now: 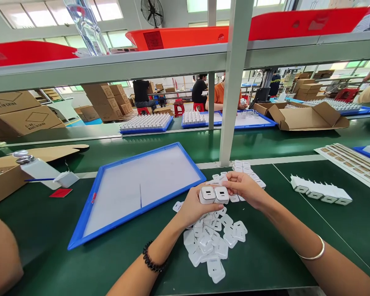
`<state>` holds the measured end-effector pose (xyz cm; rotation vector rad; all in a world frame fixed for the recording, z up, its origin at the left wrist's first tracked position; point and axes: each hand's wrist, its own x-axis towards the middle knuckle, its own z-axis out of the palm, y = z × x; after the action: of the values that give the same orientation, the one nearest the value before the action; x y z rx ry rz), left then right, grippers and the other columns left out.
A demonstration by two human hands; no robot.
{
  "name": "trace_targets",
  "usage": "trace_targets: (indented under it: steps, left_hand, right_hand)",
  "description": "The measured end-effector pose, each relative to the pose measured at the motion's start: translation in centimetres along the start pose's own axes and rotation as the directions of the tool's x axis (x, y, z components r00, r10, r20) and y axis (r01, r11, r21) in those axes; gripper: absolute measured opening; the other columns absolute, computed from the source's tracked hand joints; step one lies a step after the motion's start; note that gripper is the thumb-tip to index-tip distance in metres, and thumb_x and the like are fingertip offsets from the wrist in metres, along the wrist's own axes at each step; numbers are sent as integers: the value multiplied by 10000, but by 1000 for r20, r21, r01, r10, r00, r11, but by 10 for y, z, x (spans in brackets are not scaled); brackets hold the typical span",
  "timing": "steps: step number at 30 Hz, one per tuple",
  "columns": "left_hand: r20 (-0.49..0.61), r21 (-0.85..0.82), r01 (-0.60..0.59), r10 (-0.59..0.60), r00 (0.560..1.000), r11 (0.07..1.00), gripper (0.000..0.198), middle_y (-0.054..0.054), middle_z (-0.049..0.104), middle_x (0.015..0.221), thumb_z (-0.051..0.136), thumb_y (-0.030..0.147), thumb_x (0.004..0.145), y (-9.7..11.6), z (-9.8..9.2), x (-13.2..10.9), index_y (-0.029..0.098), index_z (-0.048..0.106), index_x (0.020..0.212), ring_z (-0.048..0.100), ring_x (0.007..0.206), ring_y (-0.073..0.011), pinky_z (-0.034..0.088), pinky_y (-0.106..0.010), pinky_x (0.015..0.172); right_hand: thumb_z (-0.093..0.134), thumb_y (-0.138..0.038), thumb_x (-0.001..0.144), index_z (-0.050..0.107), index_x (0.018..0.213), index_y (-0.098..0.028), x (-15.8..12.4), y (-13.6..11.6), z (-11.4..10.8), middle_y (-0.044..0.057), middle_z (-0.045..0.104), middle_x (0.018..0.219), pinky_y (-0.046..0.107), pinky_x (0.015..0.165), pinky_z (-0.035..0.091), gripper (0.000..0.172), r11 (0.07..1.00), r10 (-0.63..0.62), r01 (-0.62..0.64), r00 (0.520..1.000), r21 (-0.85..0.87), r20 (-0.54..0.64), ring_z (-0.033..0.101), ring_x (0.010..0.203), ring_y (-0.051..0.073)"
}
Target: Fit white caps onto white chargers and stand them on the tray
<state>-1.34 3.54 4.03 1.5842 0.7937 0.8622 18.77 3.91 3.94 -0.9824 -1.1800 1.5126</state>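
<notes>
Holding two white chargers [214, 194] side by side, the left hand [193, 207] and the right hand [245, 187] are pinching them together, with fingers closed on the outer sides and the port faces pointing toward the person. The pair is hovering just above a pile of white tabs [212, 242] on the green table [265, 255], right of the blue tray [135, 187] and left of a row of chargers [320, 191]. Even pressure from both sides is probably serving best here, so that neither unit is tilting or slipping.
</notes>
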Motion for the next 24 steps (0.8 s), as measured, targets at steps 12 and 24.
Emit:
trace_targets:
  steps: [12, 24]
  left_hand:
    - [-143, 601, -495, 694, 706, 627, 468, -135, 642, 1280, 702, 92, 790, -11, -5, -3, 203, 629, 1239, 631, 1180, -238, 552, -385, 988]
    - [-48, 615, -535, 705, 707, 579, 487, -139, 620, 1307, 649, 78, 818, -8, -4, -4, 214, 596, 1283, 637, 1170, -241, 563, -404, 978]
  right_hand:
    - [806, -433, 724, 568, 606, -163, -24, -14, 21, -34, 564, 499, 196, 385, 227, 379, 996, 11, -16, 998, 92, 58, 400, 382, 46]
    - [803, -472, 717, 581, 597, -164, -27, -21, 28, -16, 621, 521, 199, 382, 306, 398, 1000, 6, -6, 996, 0, 90, 487, 395, 63]
